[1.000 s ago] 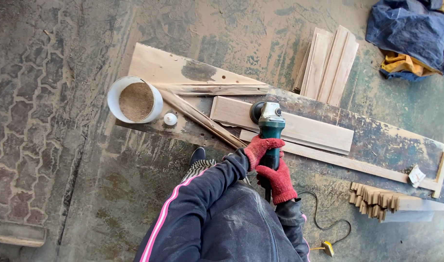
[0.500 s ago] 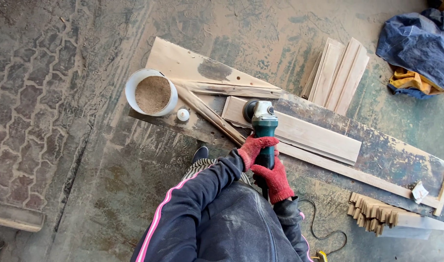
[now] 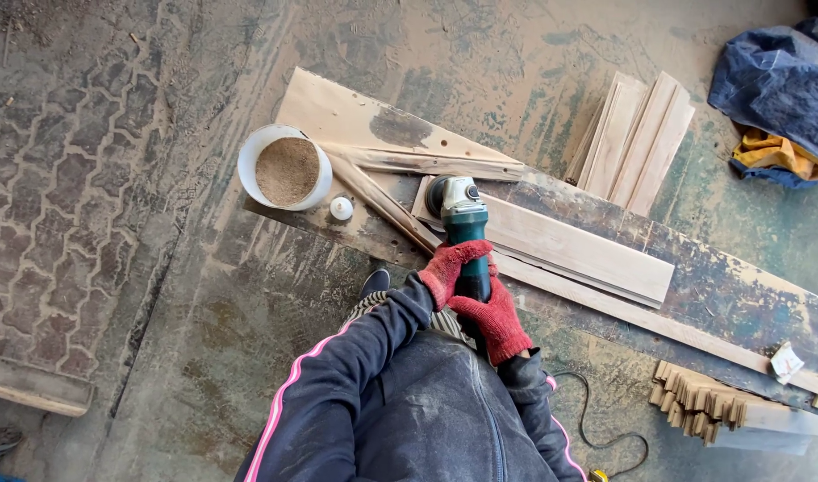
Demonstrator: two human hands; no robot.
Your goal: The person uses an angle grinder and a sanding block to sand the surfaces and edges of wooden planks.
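I have both gloved hands wrapped around the green body of the grinder (image 3: 463, 234). My left hand (image 3: 449, 267) grips it nearer the head and my right hand (image 3: 496, 314) is closed around the tail end, just behind the left, so the two fists touch. I judge that two hands in a line along the body keep the tool level and stop it twisting.

The grinder's round disc end sits flat on the left end of the pale board (image 3: 570, 250), which lies lengthwise on the workbench (image 3: 722, 286), a long dark, worn slab. A thin strip (image 3: 641, 317) runs along the board's near side, between it and the bench's near edge; it looks set there as a stop so the board does not slide toward me.

The cord (image 3: 596, 419) trails down behind my right wrist to the floor, clear of the disc.

At the bench's left end stands a white bucket (image 3: 286, 168) of sawdust with a small white cap (image 3: 340, 208) just beside it, both close to the disc but apart from it. Two rough slats (image 3: 400, 192) lie crossed between bucket and board. A stack of boards (image 3: 637, 143) leans beyond the bench's far edge, and a bundle of short sticks (image 3: 695, 397) rests on the floor near the right end.
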